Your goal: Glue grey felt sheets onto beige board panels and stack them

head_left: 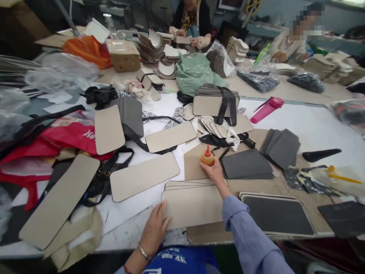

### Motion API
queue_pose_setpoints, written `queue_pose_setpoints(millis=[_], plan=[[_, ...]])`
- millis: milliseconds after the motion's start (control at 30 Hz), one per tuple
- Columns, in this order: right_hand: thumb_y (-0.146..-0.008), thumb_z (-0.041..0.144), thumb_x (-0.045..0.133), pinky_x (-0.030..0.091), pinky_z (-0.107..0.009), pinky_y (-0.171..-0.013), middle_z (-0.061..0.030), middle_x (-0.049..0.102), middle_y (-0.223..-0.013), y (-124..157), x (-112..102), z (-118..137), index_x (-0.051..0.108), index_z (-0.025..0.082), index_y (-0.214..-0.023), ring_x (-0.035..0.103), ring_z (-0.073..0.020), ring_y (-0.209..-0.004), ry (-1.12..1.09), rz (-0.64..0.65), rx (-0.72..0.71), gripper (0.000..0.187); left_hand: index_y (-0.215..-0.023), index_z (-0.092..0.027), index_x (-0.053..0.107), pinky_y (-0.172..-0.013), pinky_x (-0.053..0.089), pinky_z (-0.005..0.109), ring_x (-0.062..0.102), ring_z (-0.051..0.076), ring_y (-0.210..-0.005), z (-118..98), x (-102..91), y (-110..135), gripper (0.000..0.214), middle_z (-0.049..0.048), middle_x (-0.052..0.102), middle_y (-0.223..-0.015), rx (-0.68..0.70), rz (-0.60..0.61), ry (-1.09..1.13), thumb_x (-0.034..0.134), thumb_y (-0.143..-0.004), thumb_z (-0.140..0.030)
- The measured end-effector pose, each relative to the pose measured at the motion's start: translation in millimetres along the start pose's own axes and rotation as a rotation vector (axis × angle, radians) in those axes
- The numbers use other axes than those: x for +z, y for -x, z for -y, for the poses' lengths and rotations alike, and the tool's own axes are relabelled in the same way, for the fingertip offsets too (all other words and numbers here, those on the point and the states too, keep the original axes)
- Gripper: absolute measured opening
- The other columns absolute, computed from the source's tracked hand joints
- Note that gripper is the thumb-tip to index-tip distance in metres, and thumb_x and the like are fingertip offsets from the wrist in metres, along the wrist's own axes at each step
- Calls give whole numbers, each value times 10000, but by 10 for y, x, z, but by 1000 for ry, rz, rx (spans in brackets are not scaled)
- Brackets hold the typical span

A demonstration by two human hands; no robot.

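My right hand [214, 170] is closed around a small squeeze bottle [207, 156] with amber contents and a red nozzle pointing up. It is above the far edge of a stack of beige rounded panels [194, 207]. My left hand [155, 224] rests at the left edge of that stack, fingers stretched and thumb apart, touching the top panel. Beyond the left hand lies a long beige panel [145, 177], with another beige panel [171, 136] farther back. Dark grey panels [247, 164] lie just right of the bottle.
Black-faced panels [278, 214] lie at the near right. A pink bottle [267, 109] and a black-handled tool [321, 155] are farther right. Red fabric [65, 139] covers the left side. Strapped panels [208, 104] stand behind. Two people work across the table.
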State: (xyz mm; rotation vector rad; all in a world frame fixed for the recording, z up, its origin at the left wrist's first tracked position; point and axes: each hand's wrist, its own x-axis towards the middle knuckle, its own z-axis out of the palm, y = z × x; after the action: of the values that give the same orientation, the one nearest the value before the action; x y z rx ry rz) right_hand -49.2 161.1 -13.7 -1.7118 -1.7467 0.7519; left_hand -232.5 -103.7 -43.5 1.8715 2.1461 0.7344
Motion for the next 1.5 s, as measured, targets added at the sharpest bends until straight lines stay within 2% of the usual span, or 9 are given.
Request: queue_pose_setpoints(millis=[133, 267, 367, 433, 600, 733, 833, 1200, 1500], plan=[[-535, 503, 651, 393, -285, -618, 38, 517, -659, 93, -344, 261, 479, 217, -839, 498, -163, -624, 66, 87, 16, 452, -1238, -154, 420, -770, 505, 386, 556, 219, -887, -173, -68, -187, 426, 106, 558, -979, -17, 57, -110, 484, -826, -241], [-578, 496, 654, 406, -263, -611, 36, 535, -694, 439, -822, 443, 500, 213, -877, 515, -154, -645, 28, 330, 63, 439, -1132, -124, 523, -742, 495, 413, 522, 252, -891, -266, -123, -303, 384, 136, 536, -982, -49, 79, -225, 567, -781, -275], [-617, 457, 642, 443, -278, -666, 1, 578, -820, 833, -1037, 452, 495, 201, -987, 560, -173, -733, -113, 486, 168, 474, -1094, -119, 544, -860, 448, 462, 461, 292, -1052, -225, -166, -276, 365, 169, 502, -1116, 90, 23, -165, 590, -769, -277], [-606, 410, 654, 457, -303, -724, -22, 582, -909, 1091, -1081, 426, 464, 199, -1057, 575, -192, -812, -132, 498, 216, 533, -1067, -120, 553, -914, 424, 449, 427, 281, -1119, -158, -192, -220, 322, 163, 499, -1158, 226, 35, -66, 575, -780, -264], [-603, 313, 648, 470, -347, -783, -41, 563, -979, 1542, -959, 388, 450, 213, -1075, 578, -200, -857, -88, 451, 159, 521, -1067, -157, 575, -920, 433, 436, 425, 264, -1158, 5, -214, -128, 293, 134, 542, -1176, 419, 149, 48, 557, -783, -229], [-613, 276, 636, 441, -383, -871, -67, 537, -1023, 1719, -789, 373, 488, 203, -1045, 544, -220, -959, -23, 335, 18, 462, -1069, -197, 596, -903, 448, 426, 462, 246, -1138, 57, -183, -152, 285, 110, 565, -1172, 408, 190, 61, 522, -794, -178], [-644, 263, 625, 443, -384, -879, -68, 534, -1022, 1802, -695, 374, 503, 206, -1079, 545, -215, -963, 40, 319, -23, 456, -1067, -200, 605, -888, 465, 414, 472, 243, -1133, 67, -148, -162, 278, 110, 569, -1171, 388, 187, 95, 523, -801, -198], [-733, 350, 594, 470, -367, -817, -78, 552, -1012, 1838, -485, 566, 515, 211, -1117, 558, -212, -931, 167, 269, -67, 416, -1043, -187, 618, -881, 475, 423, 483, 255, -1108, 89, -168, -206, 287, 109, 581, -1148, 393, 192, 139, 600, -769, -272], [-752, 348, 579, 440, -274, -622, -21, 530, -848, 1811, -421, 792, 583, 257, -1062, 565, -171, -756, 487, 287, -60, 323, -1023, -186, 623, -874, 474, 417, 485, 244, -1076, 91, -180, -238, 255, 101, 584, -1126, 397, 177, 180, 582, -784, -264]])
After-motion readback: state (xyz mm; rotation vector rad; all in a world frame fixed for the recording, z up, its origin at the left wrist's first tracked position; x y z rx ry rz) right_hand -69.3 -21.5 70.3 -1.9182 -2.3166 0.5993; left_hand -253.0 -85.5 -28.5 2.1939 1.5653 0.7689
